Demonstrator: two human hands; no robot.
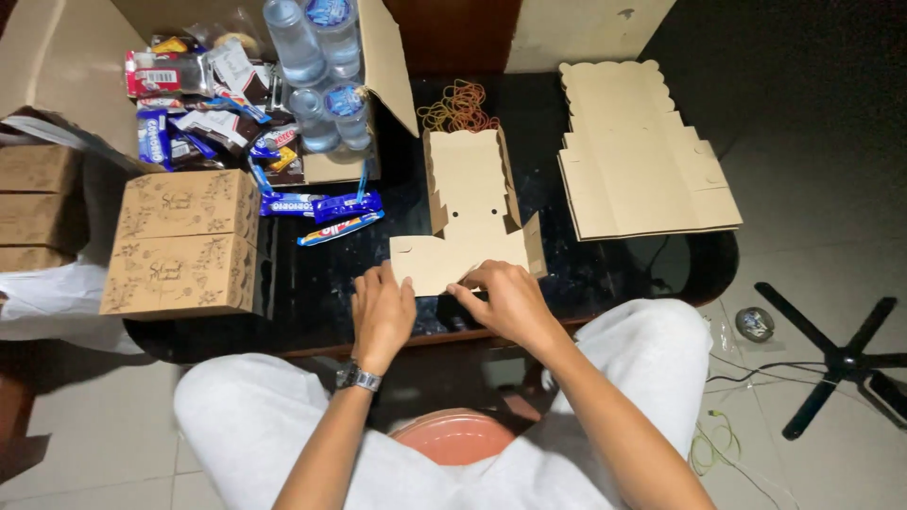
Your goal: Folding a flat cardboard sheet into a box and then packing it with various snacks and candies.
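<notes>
A flat brown cardboard box blank [470, 212], partly folded, lies on the dark glossy table [312, 293] in front of me. My left hand [381, 312] presses on its near left flap. My right hand [505, 297] pinches the near edge at the right. Both hands grip the cardboard. A watch sits on my left wrist.
A stack of flat box blanks [635, 151] lies at the right. Rubber bands [458, 106] sit behind. Two folded printed boxes [184, 241] stand at the left, with snack packets [326, 215] and an open carton of water bottles [316, 71] beyond. A fan base [841, 359] is on the floor.
</notes>
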